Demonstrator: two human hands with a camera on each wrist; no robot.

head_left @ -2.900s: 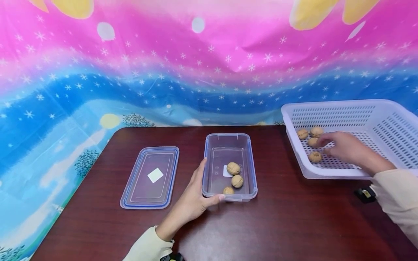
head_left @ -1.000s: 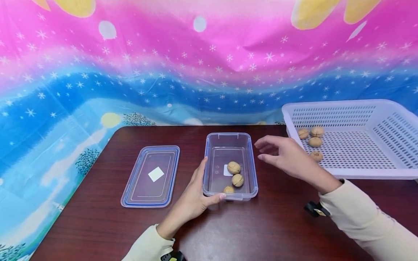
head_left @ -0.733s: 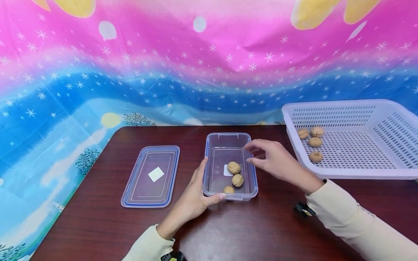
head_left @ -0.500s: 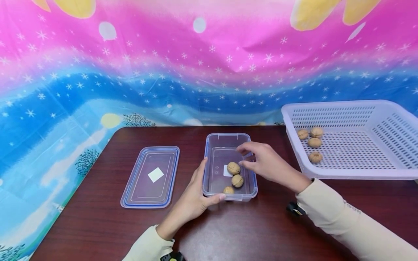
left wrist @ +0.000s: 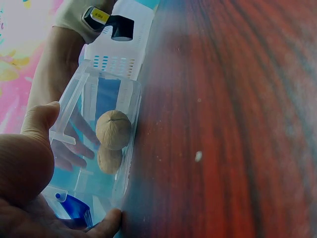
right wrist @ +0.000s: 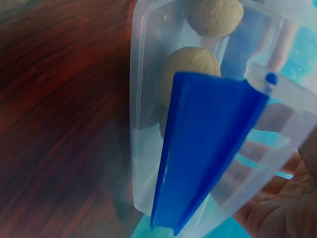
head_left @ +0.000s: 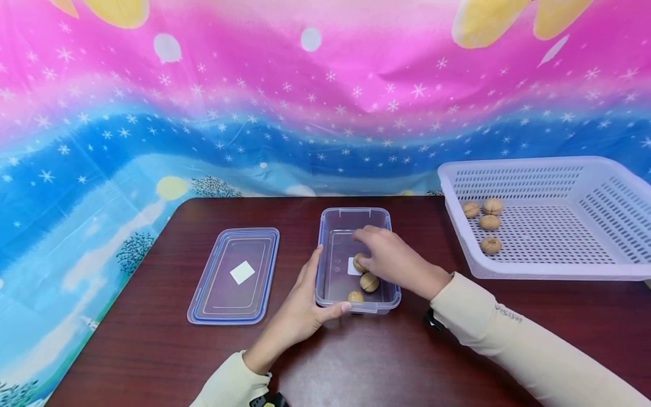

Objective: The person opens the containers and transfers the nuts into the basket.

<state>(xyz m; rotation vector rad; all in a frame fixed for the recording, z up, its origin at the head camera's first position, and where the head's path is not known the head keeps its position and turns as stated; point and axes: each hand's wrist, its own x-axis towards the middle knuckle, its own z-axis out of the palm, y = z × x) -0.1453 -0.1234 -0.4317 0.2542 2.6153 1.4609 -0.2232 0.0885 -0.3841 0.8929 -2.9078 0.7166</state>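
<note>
My left hand grips the near left corner of a clear plastic food container, thumb over its front rim. Walnuts lie inside: one is fully visible, one is by the front wall, and another is partly covered by my right hand. That hand reaches over the right wall with bent, parted fingers. In the left wrist view its fingers hang inside, beside two walnuts, with nothing visible between them. The right wrist view shows a blue clip and walnuts behind the clear wall.
A clear lid with a blue seal and a white label lies left of the container. On the right, a white perforated basket holds several walnuts at its left side. A patterned cloth hangs behind the brown table.
My right hand has left the basket, moved left over the table and reached into the container, now overlapping the farthest walnut. My left hand has kept its grip on the corner.
</note>
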